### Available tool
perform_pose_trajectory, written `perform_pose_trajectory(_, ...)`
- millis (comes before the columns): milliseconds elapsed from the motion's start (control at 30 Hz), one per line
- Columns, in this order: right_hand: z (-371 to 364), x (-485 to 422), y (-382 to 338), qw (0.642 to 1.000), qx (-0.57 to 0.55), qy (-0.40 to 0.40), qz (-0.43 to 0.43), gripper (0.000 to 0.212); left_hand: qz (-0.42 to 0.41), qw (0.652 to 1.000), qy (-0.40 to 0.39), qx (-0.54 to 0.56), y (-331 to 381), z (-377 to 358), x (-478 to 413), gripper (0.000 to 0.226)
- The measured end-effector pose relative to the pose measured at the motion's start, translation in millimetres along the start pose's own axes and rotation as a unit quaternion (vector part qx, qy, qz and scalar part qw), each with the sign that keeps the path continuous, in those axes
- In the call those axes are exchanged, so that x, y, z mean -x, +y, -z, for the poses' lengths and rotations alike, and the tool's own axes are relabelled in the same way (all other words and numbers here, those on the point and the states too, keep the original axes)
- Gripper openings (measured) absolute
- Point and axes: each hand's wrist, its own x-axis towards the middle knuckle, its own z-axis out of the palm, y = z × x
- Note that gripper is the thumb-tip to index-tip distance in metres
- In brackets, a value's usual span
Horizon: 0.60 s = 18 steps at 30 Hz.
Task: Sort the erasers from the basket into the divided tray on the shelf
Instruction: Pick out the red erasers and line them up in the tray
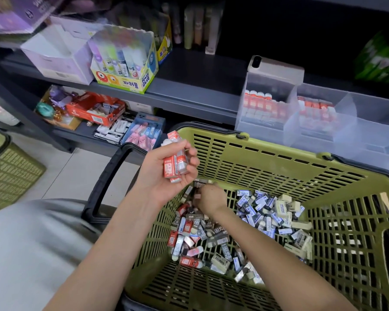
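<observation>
shelf [200,70] dark grey | upper board: white box [54,59], glue box [130,81] just beside | lower board: red box [92,113], blue box [154,119] | right end: clear tray [265,129]

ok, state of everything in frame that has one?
left hand: grips several red erasers.
right hand: down in eraser pile; grasp hidden.
basket: partly filled, loose erasers.
divided tray: two left compartments hold red erasers.
glue box: open, sticks upright.
</observation>
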Motion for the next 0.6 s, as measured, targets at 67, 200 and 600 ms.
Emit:
perform_pose_trajectory(67, 10.4, 10.2, 9.7, 0.987, -0.152, 0.001, -0.044, 0.018, -0.025, 0.997, 0.049, -0.049, -2.3, -1.0, -2.3, 0.018)
perform_pose_trajectory(200, 54.6, 40.8, 30.2, 0.857, -0.513, -0.017, -0.049, 0.008, -0.094, 0.936, 0.121, -0.316, -13.9, -2.9, -7.3, 0.025)
perform_pose_trajectory(600, 175.6, 110.3, 64.1, 0.732, -0.674, 0.080, 0.056, 0.017, -0.092, 0.910, -0.024, -0.403, -52.3, -60.1, -23.2, 0.027)
